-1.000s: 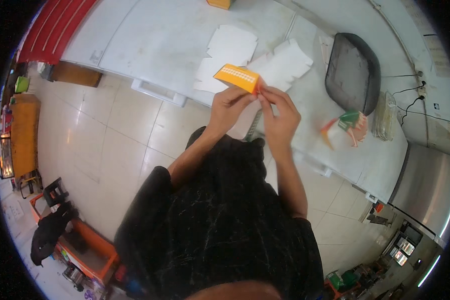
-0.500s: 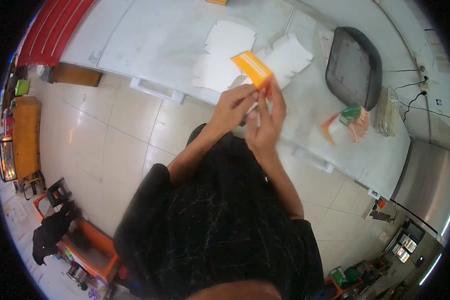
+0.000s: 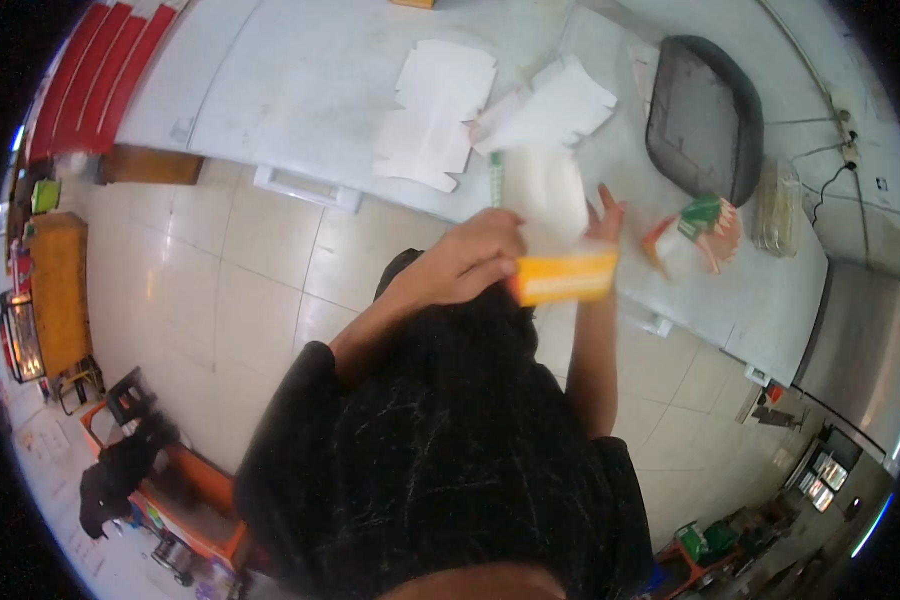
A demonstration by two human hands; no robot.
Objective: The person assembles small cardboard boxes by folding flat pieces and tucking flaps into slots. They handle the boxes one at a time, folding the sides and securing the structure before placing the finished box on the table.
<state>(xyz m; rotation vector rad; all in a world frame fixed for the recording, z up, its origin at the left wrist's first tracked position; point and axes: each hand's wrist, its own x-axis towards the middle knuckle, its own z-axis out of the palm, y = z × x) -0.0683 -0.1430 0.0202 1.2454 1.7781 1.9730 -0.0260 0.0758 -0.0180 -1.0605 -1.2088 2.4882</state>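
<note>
A partly folded cardboard box [image 3: 567, 277], with a white inside and a blurred yellow-orange panel, is held above the near edge of the white table [image 3: 280, 110]. My left hand [image 3: 475, 258] pinches its left side, the fingers closed on the card. My right hand [image 3: 606, 218] is at the box's right side with its fingers stretched out. Part of the right palm is hidden behind the card, so whether it touches the box cannot be seen. Beyond the box lie flat white cut cardboard blanks [image 3: 428, 120], and another blank [image 3: 550, 105] sits beside them.
Right of my hands rests a green, white and orange folded carton [image 3: 705, 225]. A dark-rimmed tray [image 3: 705, 125] stands behind it, next to clear plastic containers [image 3: 776, 215]. Drawer handles [image 3: 305, 186] stick out from the table's front. Cables hang on the right wall.
The cardboard has opened out and turned, its yellow panel now lower and toward me. My right hand has moved right and spread its fingers; the left hand has shifted slightly toward me.
</note>
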